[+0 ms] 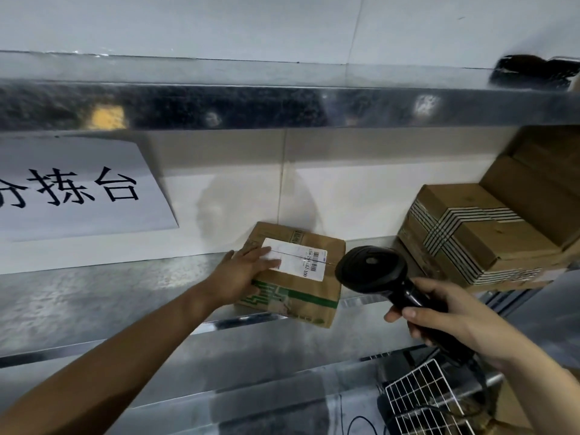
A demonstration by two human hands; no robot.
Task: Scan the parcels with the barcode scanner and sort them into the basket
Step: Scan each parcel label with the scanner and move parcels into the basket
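So that the box does not slide, the left hand lies flat on the parcel, fingers straight and pressing its 9 o'clock side, gripping nothing. The parcel sits on the metal shelf with its white label facing up, so the bars can be read. The right hand wraps tight round the handle of the barcode scanner, whose head sits at 3 o'clock of the parcel, aimed at the label. The wire basket is low at 5 o'clock, handy for dropping.
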